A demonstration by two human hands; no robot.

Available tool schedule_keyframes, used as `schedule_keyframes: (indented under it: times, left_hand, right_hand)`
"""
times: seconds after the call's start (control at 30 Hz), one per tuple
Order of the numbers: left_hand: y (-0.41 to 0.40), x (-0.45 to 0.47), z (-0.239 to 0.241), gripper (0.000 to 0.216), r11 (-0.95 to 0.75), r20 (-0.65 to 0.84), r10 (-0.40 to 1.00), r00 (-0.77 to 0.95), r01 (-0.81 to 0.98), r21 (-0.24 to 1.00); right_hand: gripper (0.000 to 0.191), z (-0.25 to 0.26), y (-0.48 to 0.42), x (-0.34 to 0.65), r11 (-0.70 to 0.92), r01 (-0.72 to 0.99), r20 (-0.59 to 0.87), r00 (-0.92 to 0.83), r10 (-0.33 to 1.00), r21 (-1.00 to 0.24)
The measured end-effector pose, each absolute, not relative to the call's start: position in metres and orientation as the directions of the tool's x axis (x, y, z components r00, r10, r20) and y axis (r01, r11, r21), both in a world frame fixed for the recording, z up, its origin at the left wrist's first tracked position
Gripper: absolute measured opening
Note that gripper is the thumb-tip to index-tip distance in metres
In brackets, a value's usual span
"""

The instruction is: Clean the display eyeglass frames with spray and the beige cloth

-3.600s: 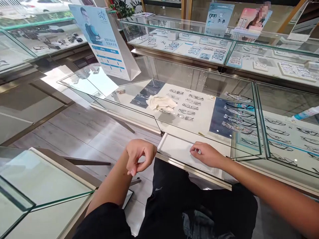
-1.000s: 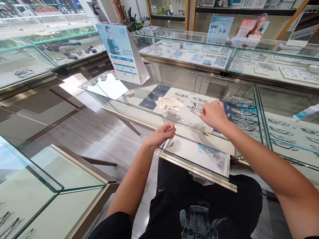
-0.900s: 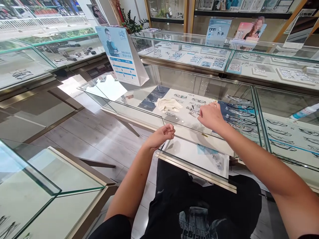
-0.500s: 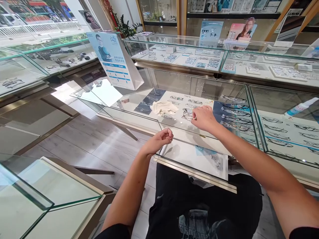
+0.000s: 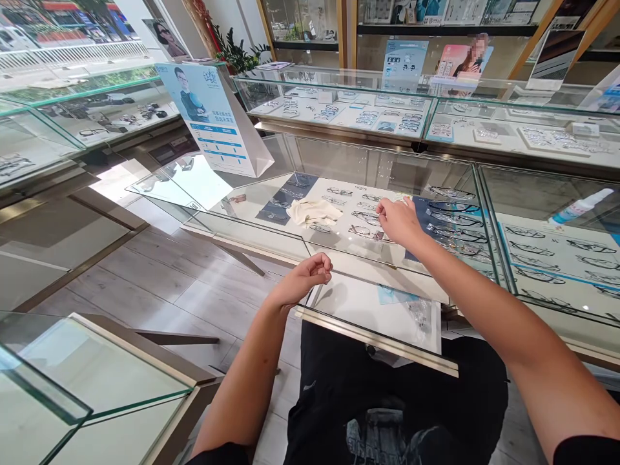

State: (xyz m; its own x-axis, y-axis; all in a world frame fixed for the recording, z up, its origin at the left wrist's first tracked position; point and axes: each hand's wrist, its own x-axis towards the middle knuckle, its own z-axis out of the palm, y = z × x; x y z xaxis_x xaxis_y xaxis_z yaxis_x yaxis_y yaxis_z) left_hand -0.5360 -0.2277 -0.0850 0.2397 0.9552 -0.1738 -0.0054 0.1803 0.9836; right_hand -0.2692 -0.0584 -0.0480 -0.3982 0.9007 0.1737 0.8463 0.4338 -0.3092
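Note:
My right hand (image 5: 400, 221) is over the glass display case (image 5: 334, 255), beside rows of eyeglasses. Its fingers are bent but apart, with nothing visible in them. The fingertips are closest to a pair of eyeglasses (image 5: 364, 217) in the middle row. Another pair of eyeglasses (image 5: 361, 230) with dark reddish frames lies just below, partly behind the hand. To the left, a crumpled cream cloth (image 5: 314, 212) lies among the frames. My left hand (image 5: 306, 278) hovers at the near edge of the case, fingers curled in with nothing visible in them.
A pulled-out drawer (image 5: 349, 300) with a plastic bag (image 5: 420, 313) in it extends over my lap. A blue-and-white sign (image 5: 208, 123) stands on the left of the case. A white bottle (image 5: 578, 206) stands at the right. Glass cases surround me.
My right hand has moved slightly up and right, away from the reddish eyeglasses, which now show more fully. The left hand stays nearly in place. The whole view has shifted a little.

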Motion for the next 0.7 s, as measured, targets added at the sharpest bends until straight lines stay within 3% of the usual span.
schedule_keyframes:
  times: [0.2, 0.4, 0.53, 0.63, 0.7]
  left_hand:
    - [-0.226, -0.537, -0.088, 0.043, 0.223, -0.203, 0.943, 0.264, -0.047, 0.974]
    - [-0.228, -0.536, -0.087, 0.043, 0.253, -0.232, 0.930, 0.286, -0.039, 0.967]
    - [-0.231, -0.536, -0.087, 0.036, 0.287, -0.273, 0.921, 0.279, -0.010, 0.958]
    - [-0.233, -0.536, -0.087, 0.030, 0.307, -0.294, 0.918, 0.266, -0.005, 0.952]
    - [-0.234, -0.536, -0.087, 0.028, 0.305, -0.297, 0.920, 0.255, 0.008, 0.952]
  right_hand:
    - [0.022, -0.040, -0.053, -0.269, 0.398, 0.874, 0.160, -0.366, 0.917, -0.279]
    - [0.018, -0.003, -0.107, -0.279, 0.546, 0.781, 0.359, -0.437, 0.825, -0.304]
    - [0.027, 0.001, -0.174, -0.292, 0.633, 0.706, 0.057, -0.652, 0.756, -0.318]
    - [0.029, -0.031, -0.201, -0.296, 0.710, 0.653, -0.185, -0.756, 0.628, -0.264]
    - [0.027, -0.064, -0.198, -0.295, 0.692, 0.678, -0.291, -0.734, 0.614, -0.249]
